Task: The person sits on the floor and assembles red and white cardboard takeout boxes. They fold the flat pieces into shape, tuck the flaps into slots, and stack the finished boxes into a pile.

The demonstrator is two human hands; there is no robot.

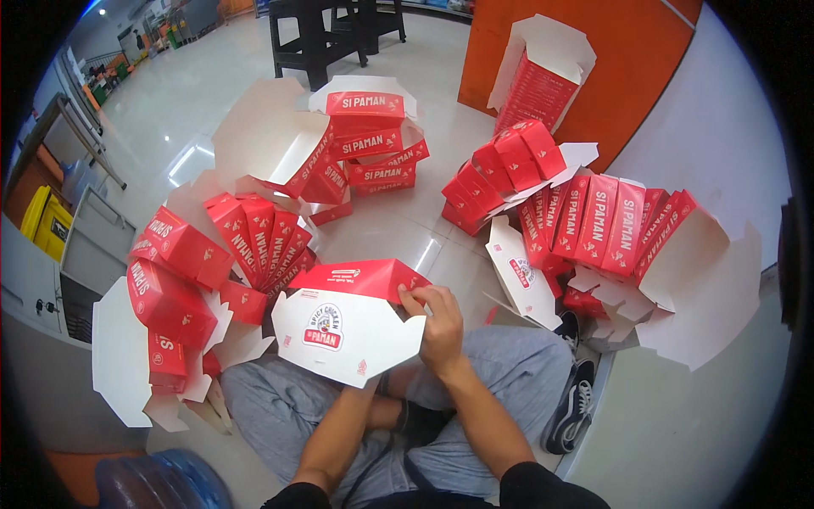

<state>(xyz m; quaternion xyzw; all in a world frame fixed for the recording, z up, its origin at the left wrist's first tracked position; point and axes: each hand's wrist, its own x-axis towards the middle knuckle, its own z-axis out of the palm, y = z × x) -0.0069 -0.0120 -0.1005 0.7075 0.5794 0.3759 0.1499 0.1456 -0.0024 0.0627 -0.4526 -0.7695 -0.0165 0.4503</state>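
A red and white paper food box (349, 327) is above my lap, its white lid flap with a round printed emblem hanging toward me. My right hand (437, 327) grips its right end, thumb and fingers bent at the corner where red wall meets white flap. My left forearm (335, 437) runs up beneath the flap. The flap covers my left hand, so its fingers are hidden. Just left of this box, several similar red boxes (182, 310) lie in a loose heap, some with flaps spread.
More red boxes are stacked on the tiled floor ahead (373, 144) and to the right (593, 220). One tall box (543, 81) leans by an orange panel (610, 93). Black stools (309, 38) stand beyond. A blue water bottle (161, 479) lies at lower left. Dark shoes (570, 407) are by my right knee.
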